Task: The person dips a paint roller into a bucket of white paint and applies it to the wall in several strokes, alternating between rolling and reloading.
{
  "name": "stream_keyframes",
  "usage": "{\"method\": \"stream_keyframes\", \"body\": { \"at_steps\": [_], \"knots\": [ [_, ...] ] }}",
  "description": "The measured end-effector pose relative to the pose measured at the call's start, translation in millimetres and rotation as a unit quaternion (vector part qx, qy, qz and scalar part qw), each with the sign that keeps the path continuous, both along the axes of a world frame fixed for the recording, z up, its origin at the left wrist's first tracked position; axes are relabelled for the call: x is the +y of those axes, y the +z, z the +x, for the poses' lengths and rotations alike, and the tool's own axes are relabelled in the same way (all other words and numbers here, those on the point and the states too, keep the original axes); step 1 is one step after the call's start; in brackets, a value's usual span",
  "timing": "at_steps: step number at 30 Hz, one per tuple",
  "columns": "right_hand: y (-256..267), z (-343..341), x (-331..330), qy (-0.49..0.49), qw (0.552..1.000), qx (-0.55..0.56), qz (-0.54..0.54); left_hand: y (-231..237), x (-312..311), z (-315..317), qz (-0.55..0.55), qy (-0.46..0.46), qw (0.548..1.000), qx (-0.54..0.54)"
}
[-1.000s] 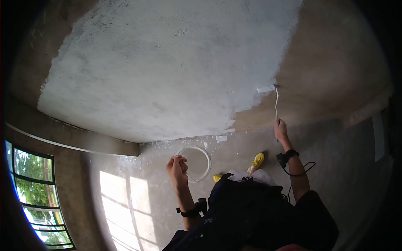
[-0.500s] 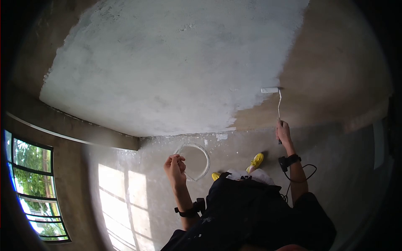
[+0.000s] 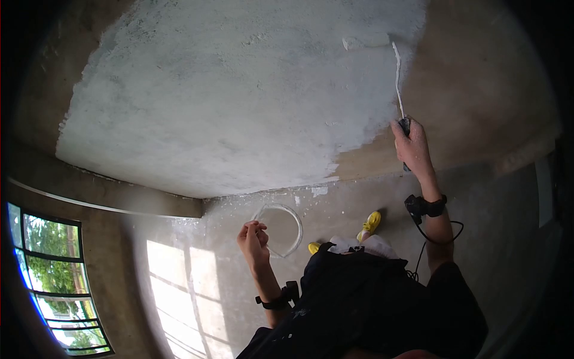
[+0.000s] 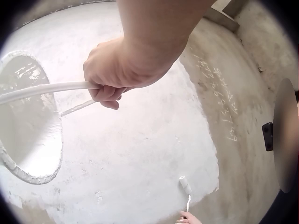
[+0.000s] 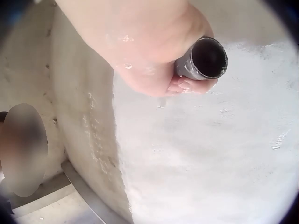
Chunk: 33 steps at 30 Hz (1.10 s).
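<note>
My right hand (image 3: 414,146) grips the dark handle (image 5: 187,65) of a paint roller, its hollow end showing in the right wrist view. The roller's white sleeve (image 3: 366,41) lies against the painted part of the wall (image 3: 239,107), close to the paint's right edge. With curled fingers, my left hand (image 3: 254,244) holds the white bail handle (image 4: 51,87) of a bucket. That bucket's paint-crusted rim (image 4: 60,135) opens toward the left wrist camera, with white paint coating the inside. In the head view the rim appears as a pale ring beside the left hand.
Bare brown wall (image 3: 478,90) borders the white paint on the right. Paint spots dot the floor (image 3: 335,221) along the wall's foot. A ledge (image 3: 119,191) juts out at left near a window (image 3: 51,239). A cable (image 3: 461,230) loops from the right wrist camera.
My right hand has risen up the wall, carrying the roller from near the lower paint edge to well above it. The left hand and bucket stay nearly in place.
</note>
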State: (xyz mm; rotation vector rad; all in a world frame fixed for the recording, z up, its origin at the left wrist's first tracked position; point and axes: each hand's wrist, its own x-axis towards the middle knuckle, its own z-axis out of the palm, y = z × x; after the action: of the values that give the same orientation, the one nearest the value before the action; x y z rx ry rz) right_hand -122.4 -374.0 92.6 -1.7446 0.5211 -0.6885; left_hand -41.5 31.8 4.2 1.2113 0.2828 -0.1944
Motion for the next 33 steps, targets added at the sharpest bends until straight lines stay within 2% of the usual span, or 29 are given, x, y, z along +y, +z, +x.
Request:
{"method": "stream_keyframes", "body": {
  "at_steps": [2,5,12,18,21,26,30,32,33],
  "knots": [
    [-26,12,-12,-0.074,0.992,0.045,-0.097,1,-1,-1,-0.002,0.0,1.0,-0.003],
    [-57,21,-14,-0.11,0.983,0.063,-0.136,2,0,1,-0.001,0.003,1.0,-0.004],
    [-166,7,-13,-0.139,0.975,0.134,-0.112,-1,5,4,0.0,0.025,1.0,0.008],
    [-225,-11,-23,-0.15,0.965,0.175,-0.123,3,10,0,0.005,0.04,0.999,0.012],
    [-248,-19,-21,-0.155,0.964,0.195,-0.096,3,15,-2,0.01,0.05,0.999,0.014],
    [-290,-23,-30,-0.137,0.942,0.3,-0.063,0,21,-4,0.006,0.053,0.999,0.002],
    [-318,-24,-43,-0.135,0.944,0.299,-0.036,5,21,-7,0.008,0.043,0.999,-0.012],
    [-307,-12,-49,-0.096,0.924,0.341,0.146,9,19,-9,0.003,0.04,0.999,-0.01],
    [-306,-10,-49,-0.098,0.923,0.34,0.152,12,18,-9,-0.001,0.036,0.999,-0.013]
  ]
}}
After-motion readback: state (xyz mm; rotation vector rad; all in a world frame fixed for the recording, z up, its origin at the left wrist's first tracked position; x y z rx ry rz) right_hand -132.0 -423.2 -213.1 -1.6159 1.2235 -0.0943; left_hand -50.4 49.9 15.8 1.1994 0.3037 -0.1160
